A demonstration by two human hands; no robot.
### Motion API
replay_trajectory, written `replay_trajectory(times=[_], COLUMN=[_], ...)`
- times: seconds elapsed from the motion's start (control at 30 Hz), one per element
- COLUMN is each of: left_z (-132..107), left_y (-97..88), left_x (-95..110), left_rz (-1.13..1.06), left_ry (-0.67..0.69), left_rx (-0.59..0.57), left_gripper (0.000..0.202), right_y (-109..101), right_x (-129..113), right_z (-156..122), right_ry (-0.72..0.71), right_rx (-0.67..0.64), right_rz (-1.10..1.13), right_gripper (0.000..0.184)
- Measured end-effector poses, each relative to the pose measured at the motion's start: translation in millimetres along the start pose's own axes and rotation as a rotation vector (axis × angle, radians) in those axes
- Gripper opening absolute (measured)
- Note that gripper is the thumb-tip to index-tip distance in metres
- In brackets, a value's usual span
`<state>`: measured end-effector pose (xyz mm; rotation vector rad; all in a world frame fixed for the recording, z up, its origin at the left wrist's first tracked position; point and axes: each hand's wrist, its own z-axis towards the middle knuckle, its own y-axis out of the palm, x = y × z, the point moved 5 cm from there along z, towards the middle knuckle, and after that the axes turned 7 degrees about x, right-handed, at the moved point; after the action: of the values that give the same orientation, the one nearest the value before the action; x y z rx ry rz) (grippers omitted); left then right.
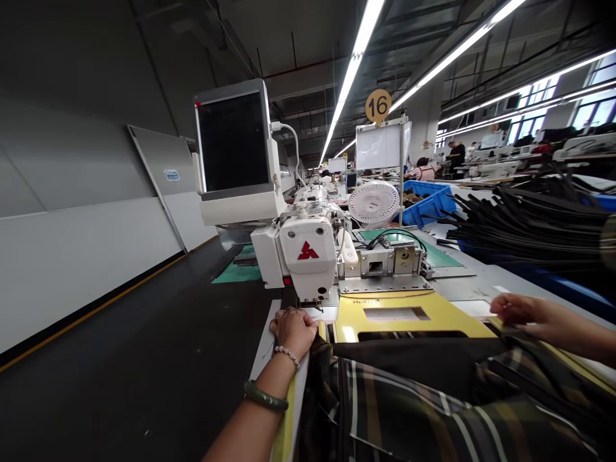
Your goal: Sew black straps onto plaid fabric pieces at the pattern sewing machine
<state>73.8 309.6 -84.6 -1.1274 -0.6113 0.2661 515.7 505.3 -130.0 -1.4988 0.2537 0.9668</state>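
Observation:
My left hand [293,330] rests palm down beside the yellow template plate [409,317], just in front of the needle area of a white automatic sewing machine [308,253]. Its fingers curl down out of sight, so I cannot see whether they pinch anything. A dark plaid fabric piece [433,410] lies over the plate's near part and hangs down close to that wrist. My right hand [524,311] is held over the plate's right end, fingers loosely apart and holding nothing.
A monitor [233,144] stands on the machine's left. To the right lies a heap of black strips [529,224]. Behind are a white fan [374,204], a blue crate [428,202] and a numbered sign [378,106]. Co-workers [423,170] stand far back among other machines.

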Motion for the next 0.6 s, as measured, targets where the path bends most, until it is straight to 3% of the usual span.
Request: replay_trajectory(times=[0.1,0.23,0.6], left_z=[-0.3,0.3,2.7], left_y=[-1.6,-2.1,-2.7], left_x=[0.7,0.9,2.3], left_rz=[-0.002,0.004,0.045], left_ry=[0.008,0.024,0.068], left_rx=[-0.010,-0.006,0.005], left_gripper=[0.020,0.022,0.025], right_y=[4.6,6.5,3.2], right_x=[7.9,10.3,-27.2], right_z=[-0.8,-1.9,-16.9], right_ry=[0.066,0.086,-0.034], right_rx=[-0.124,-0.093,0.066], right_rz=[0.223,0.298,-0.035], right_gripper=[0.028,0.030,0.029])
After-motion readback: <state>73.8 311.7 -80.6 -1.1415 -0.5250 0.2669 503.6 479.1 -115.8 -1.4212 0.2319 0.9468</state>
